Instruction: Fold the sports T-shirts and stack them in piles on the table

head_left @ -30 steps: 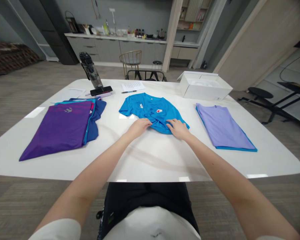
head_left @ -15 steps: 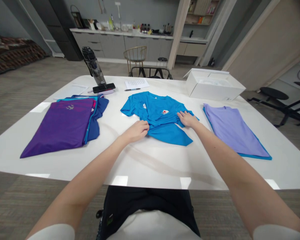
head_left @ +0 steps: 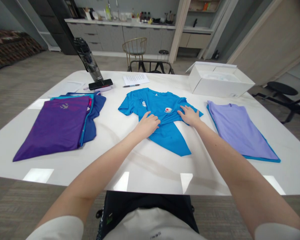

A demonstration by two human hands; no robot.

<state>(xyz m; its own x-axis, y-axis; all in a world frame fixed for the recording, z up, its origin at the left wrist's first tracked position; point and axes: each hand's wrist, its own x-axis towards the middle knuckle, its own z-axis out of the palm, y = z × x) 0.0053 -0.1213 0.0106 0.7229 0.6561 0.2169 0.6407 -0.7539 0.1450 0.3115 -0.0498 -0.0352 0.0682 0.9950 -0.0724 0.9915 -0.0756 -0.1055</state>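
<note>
A blue T-shirt [head_left: 156, 103] with two chest logos lies rumpled at the middle of the white table [head_left: 155, 170], its lower part twisted toward the front. My left hand [head_left: 148, 125] rests palm down on the shirt's left middle, fingers apart. Near the right sleeve, my right hand [head_left: 189, 115] lies spread on the fabric. A stack with a purple shirt [head_left: 57, 123] on top sits at the left, over blue garments. On the right, a folded lavender shirt [head_left: 240, 128] lies over a blue one.
Toward the back stand a handheld vacuum [head_left: 91, 65] at the left and an open white box [head_left: 218, 80] at the right. A printed sheet [head_left: 136, 78] and a pen [head_left: 131, 85] lie behind the shirt. Chairs stand beyond the far edge.
My left hand has moved right and a little up onto the shirt, its fingers now apart. The shirt's lower part reaches nearer the front, and its right sleeve is more spread out.
</note>
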